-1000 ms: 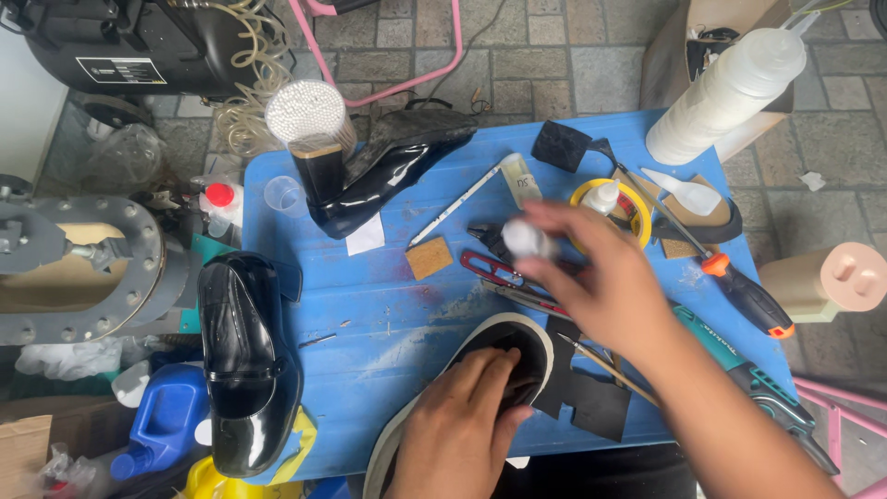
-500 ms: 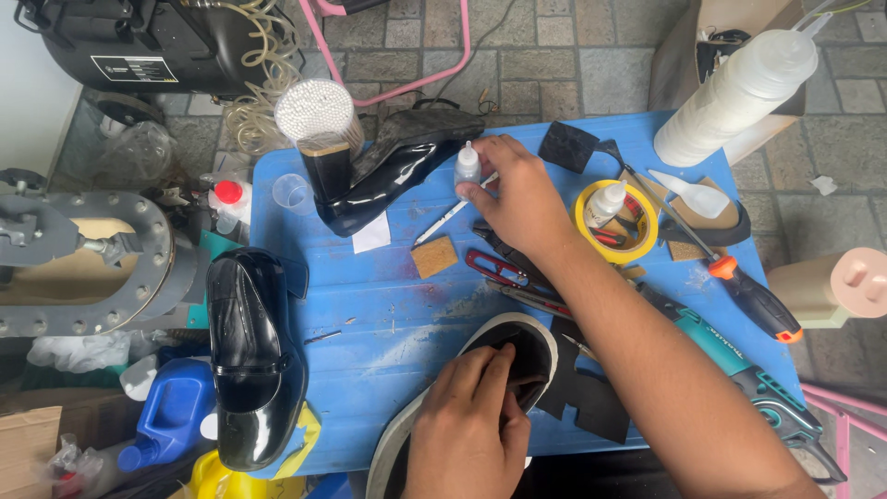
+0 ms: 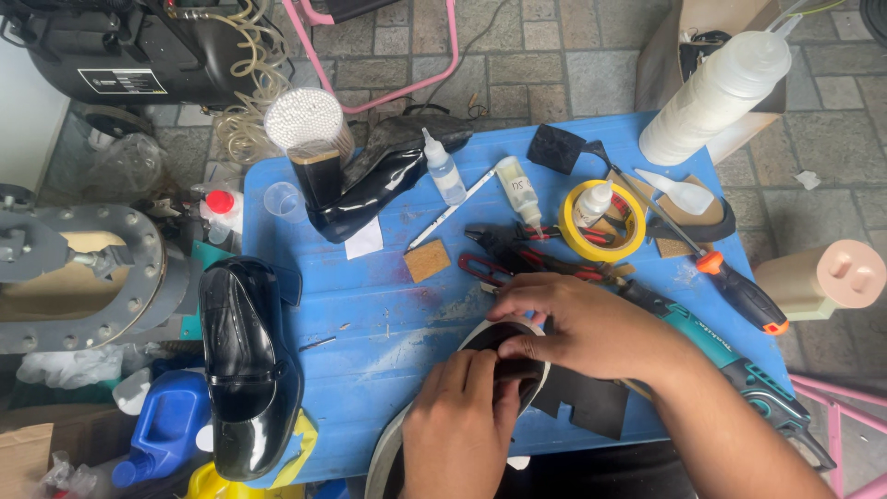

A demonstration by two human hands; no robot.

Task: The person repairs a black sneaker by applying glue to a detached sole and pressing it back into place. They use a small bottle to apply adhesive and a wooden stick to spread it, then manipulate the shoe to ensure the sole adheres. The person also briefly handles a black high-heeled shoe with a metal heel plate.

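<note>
Right hand back on shoe; glue bottle set down.

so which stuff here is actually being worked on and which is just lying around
In hand:
left hand
right hand
cream-edged shoe, both hands on it

Lying about:
glossy black shoe
black heeled shoe
small glue bottle
yellow tape roll
orange-handled screwdriver
black patches

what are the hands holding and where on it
Both hands hold the black shoe with a white rim at its opening: the left hand presses into it from below, and the right hand grips the edge from the other side.
</note>
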